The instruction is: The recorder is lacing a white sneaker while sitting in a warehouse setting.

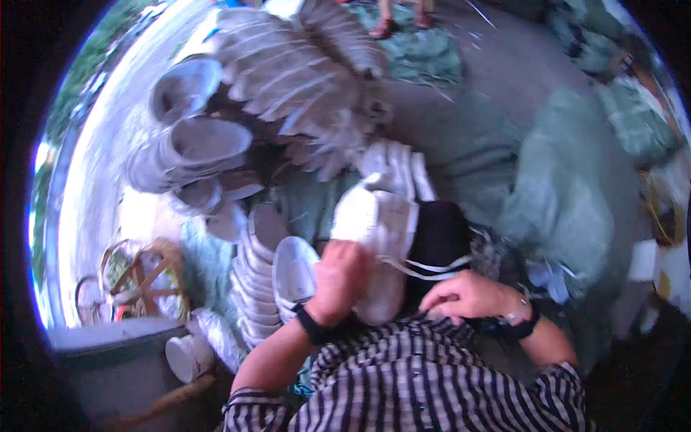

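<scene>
In front of my lap lies a white shoe-shaped piece (pixel 389 288), with more white pieces (pixel 394 165) standing behind it. My left hand (pixel 342 281) is closed at its left edge, the fingers curled and blurred by motion. A thin white lace (pixel 425 272) runs from beside that hand to the right and bends back. Just below the lace, my right hand (pixel 471 295) is drawn together near my striped shirt; what its fingertips hold, if anything, is hidden. A black pad-like thing (pixel 437 234) lies right of the white piece.
Nested pale shoe-shaped pieces stand in a row (pixel 253 288) at my left and in a large pile (pixel 295 79) farther off. Green sacks (pixel 565 180) bulge at the right. A woven basket (pixel 147 281), a white tub (pixel 188 358) and a grey bin (pixel 122 338) are lower left. Someone's feet (pixel 399 25) show at the top.
</scene>
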`<state>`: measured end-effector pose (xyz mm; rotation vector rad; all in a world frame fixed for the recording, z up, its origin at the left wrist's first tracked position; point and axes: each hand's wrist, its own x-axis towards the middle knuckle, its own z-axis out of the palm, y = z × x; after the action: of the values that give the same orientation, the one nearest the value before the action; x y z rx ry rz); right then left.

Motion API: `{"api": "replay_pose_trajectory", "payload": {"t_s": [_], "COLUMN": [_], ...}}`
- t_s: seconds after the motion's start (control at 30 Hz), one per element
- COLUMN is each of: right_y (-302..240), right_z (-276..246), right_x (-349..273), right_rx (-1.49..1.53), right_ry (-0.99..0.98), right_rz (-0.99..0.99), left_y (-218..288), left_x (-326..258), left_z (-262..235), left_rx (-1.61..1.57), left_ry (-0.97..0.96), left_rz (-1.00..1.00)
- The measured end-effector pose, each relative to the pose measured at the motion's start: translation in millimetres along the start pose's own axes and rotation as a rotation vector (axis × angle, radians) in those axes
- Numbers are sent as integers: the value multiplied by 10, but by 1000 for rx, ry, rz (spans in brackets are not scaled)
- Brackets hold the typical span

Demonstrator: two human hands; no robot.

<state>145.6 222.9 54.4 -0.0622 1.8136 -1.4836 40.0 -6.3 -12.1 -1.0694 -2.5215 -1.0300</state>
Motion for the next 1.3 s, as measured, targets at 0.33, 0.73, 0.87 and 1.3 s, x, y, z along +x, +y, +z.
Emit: {"api": "replay_pose_trajectory", "payload": {"t_s": [0.33, 0.73, 0.87, 1.3], "right_y": [-216, -265, -94, 222], "right_z": [-104, -239, -237, -346], "right_x": [490, 530, 505, 467], "right_rx": [-950, -1106, -1081, -1142], "right_ry": [639, 434, 509, 613], "right_rz": [-570, -438, -518, -564], "left_y": [8, -136, 62, -75], "left_x": [569, 451, 688, 692], "left_z": [-348, 361, 219, 270], "left_rx": [366, 637, 341, 354], "left_ry": [-390, -483, -778, -549], "left_rz": [678, 671, 356, 594]}}
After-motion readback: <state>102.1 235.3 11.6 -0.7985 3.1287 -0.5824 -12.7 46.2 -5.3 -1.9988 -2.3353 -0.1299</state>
